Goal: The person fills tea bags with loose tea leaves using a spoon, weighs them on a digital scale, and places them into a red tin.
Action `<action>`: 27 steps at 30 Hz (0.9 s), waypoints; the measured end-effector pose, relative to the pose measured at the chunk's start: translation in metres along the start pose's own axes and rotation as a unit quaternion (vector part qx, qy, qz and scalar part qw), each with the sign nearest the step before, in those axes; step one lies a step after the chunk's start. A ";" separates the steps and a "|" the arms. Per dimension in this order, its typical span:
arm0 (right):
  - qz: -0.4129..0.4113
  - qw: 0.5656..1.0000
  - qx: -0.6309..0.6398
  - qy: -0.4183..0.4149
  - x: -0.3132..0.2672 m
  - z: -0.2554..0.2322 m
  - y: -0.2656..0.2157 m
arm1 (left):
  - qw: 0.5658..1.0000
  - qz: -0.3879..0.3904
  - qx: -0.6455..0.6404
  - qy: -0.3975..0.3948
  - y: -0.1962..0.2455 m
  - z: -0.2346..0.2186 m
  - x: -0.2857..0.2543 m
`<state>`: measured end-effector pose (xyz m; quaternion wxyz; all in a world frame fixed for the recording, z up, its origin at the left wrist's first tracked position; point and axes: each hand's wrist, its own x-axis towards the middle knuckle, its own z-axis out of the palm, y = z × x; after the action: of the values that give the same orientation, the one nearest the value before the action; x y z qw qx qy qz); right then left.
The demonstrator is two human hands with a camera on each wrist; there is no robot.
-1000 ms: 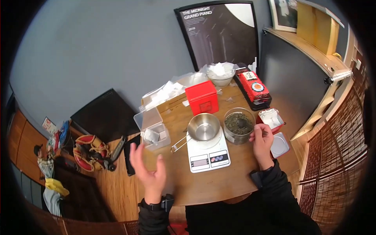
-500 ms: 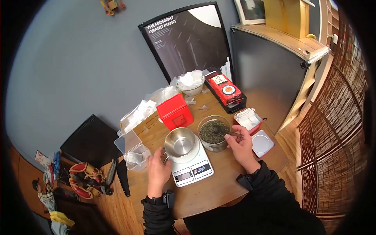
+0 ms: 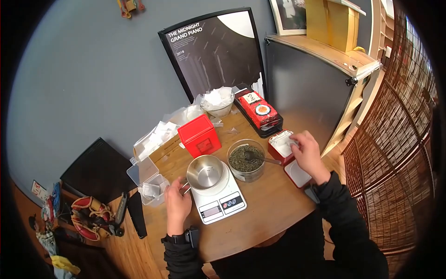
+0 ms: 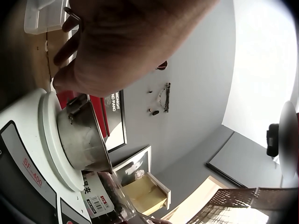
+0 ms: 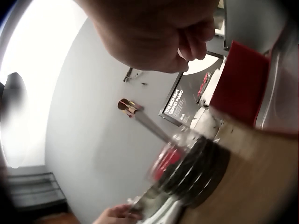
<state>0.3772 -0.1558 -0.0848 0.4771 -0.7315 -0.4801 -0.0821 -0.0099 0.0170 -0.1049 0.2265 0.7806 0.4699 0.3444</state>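
Observation:
My left hand (image 3: pixel 177 204) grips the wire handle of a small stainless steel pan (image 3: pixel 205 172), which sits on the round plate of a white kitchen scale (image 3: pixel 223 200). The handle's end (image 4: pixel 72 15) shows among the fingers in the left wrist view. To the right of the scale, a clear jar (image 3: pixel 248 176) holds dried green leaves (image 3: pixel 239 159), and a dark spoon (image 3: pixel 265 159) leans in it. My right hand (image 3: pixel 309 157), fingers bent and seemingly holding nothing, hovers beside a red tin (image 3: pixel 280 151) with a white bag (image 3: pixel 281 142) in its mouth.
Near the right edge lies the tin's lid (image 3: pixel 297 174). A closed red box (image 3: pixel 200 135) stands behind the scale. Farther back are a bowl of white packets (image 3: pixel 218 100) and a red package (image 3: pixel 260 111) on a black tray. A clear plastic box (image 3: pixel 152 188) stands at the left.
My left hand has come down to the pan's handle and gripped it. The right hand held the spoon, let it go in the jar, and moved right to the red tin. The head view has shifted.

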 end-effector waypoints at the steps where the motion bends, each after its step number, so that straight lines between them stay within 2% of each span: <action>1: -0.039 0.995 -0.090 -0.025 0.008 0.001 0.002 | 1.000 -0.006 0.006 0.005 0.001 0.000 0.000; 2: -0.042 0.995 -0.091 -0.024 0.013 0.003 0.002 | 1.000 -0.005 0.004 0.007 0.004 -0.002 0.000; 4: -0.075 0.986 -0.127 -0.075 0.021 0.007 0.002 | 0.999 -0.007 0.032 -0.006 0.017 -0.009 -0.002; 7: -0.084 0.981 -0.149 -0.093 0.027 0.014 0.005 | 1.000 0.008 0.003 0.006 0.014 -0.008 -0.003; 14: -0.087 0.982 -0.134 -0.100 0.028 0.007 0.003 | 0.999 0.042 -0.022 0.028 0.028 -0.017 -0.009; 17: -0.097 0.989 -0.087 -0.072 0.027 0.000 0.003 | 0.993 0.063 -0.066 0.076 0.032 -0.017 -0.009; 19: -0.048 0.998 -0.018 -0.022 0.026 -0.003 0.005 | 0.983 0.092 -0.091 0.132 0.035 -0.017 -0.009; 23: -0.021 0.998 0.052 0.021 0.029 -0.015 -0.004 | 0.972 0.121 -0.113 0.169 0.047 -0.020 -0.013; 26: -0.065 0.995 0.056 0.056 0.027 -0.031 -0.032 | 0.965 0.156 -0.077 0.196 0.068 -0.026 -0.017; 27: -0.134 0.988 0.041 0.072 0.026 -0.036 -0.044 | 0.962 0.186 -0.062 0.190 0.077 -0.028 -0.020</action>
<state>0.3689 -0.1643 -0.0237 0.5249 -0.6325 -0.5411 -0.1777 0.0068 -0.0352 -0.0406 0.1135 0.7590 0.3283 0.5507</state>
